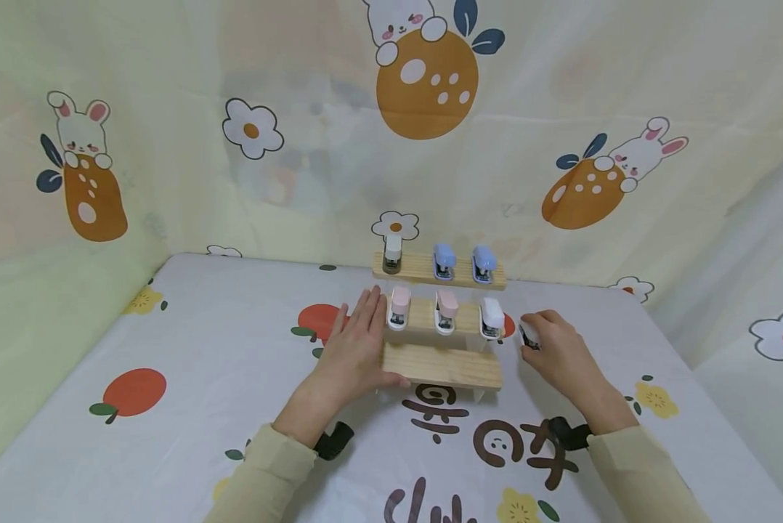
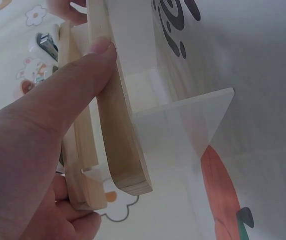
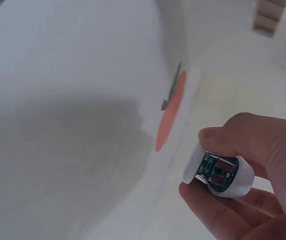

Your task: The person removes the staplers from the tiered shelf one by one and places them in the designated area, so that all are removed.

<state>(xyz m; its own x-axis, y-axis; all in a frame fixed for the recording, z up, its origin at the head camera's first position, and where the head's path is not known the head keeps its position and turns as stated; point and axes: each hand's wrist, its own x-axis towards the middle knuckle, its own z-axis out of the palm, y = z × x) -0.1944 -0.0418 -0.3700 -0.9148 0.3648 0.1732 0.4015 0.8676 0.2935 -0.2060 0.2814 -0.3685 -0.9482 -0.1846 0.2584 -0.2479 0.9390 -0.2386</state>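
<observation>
So, it's the person's right-hand grip [image 1: 551, 349] pinching a small, rounded white stapler with dark metal workings [image 3: 220, 172], and in the right wrist view the thumb lies along its upper side, fingers underneath. It sits right at the fingertips, workings showing between thumb and fingers, flat white base turned away from the palm. That puts it just off the right end of the three-tier pale wooden stand [image 1: 440, 365], near the white stapler on the middle board [image 1: 492, 317]; whether it touches the white printed counter [image 1: 221, 363], I can't tell. Over at the left end, the left-hand grip [image 1: 349, 356] lies against the stand, fingers straight, thumb at the lowest board's front edge. Two pink-and-white staplers [image 1: 400, 308] share the middle board; two blue staplers [image 1: 444, 261] sit above.
</observation>
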